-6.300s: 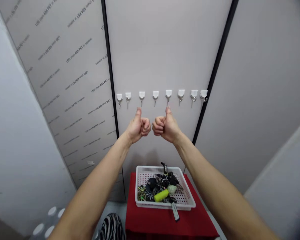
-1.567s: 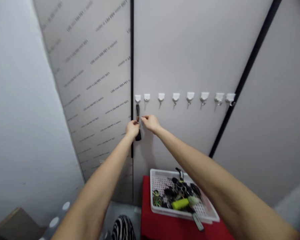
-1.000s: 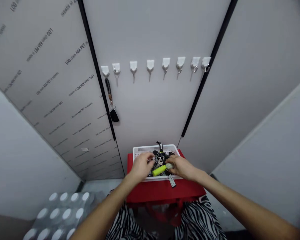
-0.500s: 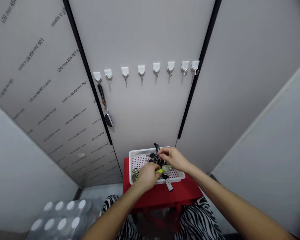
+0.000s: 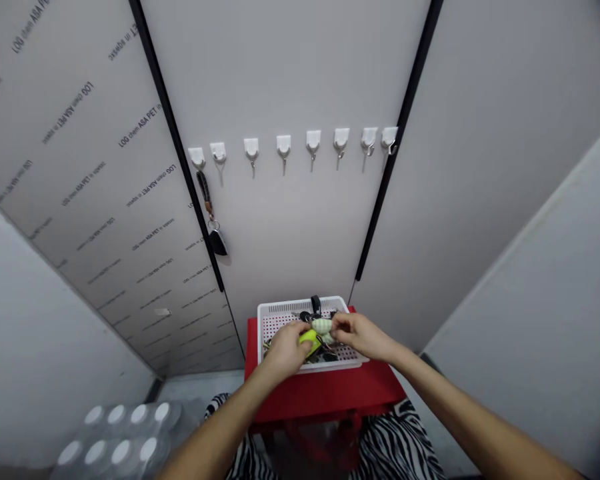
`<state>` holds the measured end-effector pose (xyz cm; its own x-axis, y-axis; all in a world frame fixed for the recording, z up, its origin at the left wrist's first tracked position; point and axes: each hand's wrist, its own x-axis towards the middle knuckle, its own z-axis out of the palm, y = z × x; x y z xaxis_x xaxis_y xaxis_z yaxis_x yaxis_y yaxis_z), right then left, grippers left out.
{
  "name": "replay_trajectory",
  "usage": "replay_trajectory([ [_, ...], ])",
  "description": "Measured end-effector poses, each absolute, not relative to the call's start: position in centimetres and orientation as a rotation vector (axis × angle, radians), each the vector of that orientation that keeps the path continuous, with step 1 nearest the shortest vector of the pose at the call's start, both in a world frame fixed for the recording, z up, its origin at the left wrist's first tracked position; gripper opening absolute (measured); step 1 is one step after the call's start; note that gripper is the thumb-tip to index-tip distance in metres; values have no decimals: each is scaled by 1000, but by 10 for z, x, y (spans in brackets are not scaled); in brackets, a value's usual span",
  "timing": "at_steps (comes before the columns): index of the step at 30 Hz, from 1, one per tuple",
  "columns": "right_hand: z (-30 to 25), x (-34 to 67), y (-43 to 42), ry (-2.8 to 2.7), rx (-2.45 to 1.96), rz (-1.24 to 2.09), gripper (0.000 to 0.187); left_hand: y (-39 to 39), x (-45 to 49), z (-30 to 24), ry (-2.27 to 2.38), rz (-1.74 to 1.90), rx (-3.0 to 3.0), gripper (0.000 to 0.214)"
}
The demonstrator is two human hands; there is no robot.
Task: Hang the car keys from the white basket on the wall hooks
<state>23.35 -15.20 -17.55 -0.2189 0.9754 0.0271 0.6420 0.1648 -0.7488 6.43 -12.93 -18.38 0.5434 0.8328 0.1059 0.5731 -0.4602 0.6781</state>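
Observation:
A white perforated basket full of dark keys and key fobs sits on a red stool. My left hand is closed on a yellow-green fob just above the basket. My right hand pinches the pale green end of the same keychain, fingers closed. A row of several white wall hooks runs across the grey panel above. One black key fob on a strap hangs from the leftmost hook.
Grey wall panels with black seams stand close behind the stool. A pack of white-capped bottles lies on the floor at the lower left. My zebra-print trousers show below the stool.
Since the thumbs-up, a black fob was hung on the leftmost hook. Both hands then dropped to the basket, and they have now lifted the yellow-green keychain between them.

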Motion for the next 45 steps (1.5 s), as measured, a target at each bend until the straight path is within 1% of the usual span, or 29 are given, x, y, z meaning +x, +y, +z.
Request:
replay_trajectory([
  [2,-175,232,-149,-1839,-1457,929,8,-127,62,-178,1089,668,2001,23],
  [5,-177,229,-146,-1750,-1368,1020,21,-125,60,-171,976,799,1676,18],
  [7,-179,226,-146,-1758,-1363,1042,25,-124,58,-166,923,887,1458,18],
  [11,-177,219,-147,-1791,-1442,1059,17,-122,56,-158,896,1008,1174,22],
  [17,-171,213,-139,-1727,-1407,1030,17,-117,52,-148,786,1052,908,19],
  [22,-165,203,-138,-1725,-1334,1052,14,-114,46,-139,678,1080,783,17],
  [26,-160,199,-140,-1668,-1321,1168,13,-112,38,-132,597,1110,686,12],
  [31,-142,207,-138,-1543,-1332,1290,15,-103,24,-133,624,1173,561,11],
  [38,-81,214,-126,-1534,-1367,1070,15,-91,19,-150,758,1250,553,14],
  [41,-52,206,-121,-1598,-1381,972,13,-90,20,-158,855,1229,670,13],
  [45,-27,190,-111,-1709,-1410,887,9,-87,17,-156,922,1275,871,20],
])
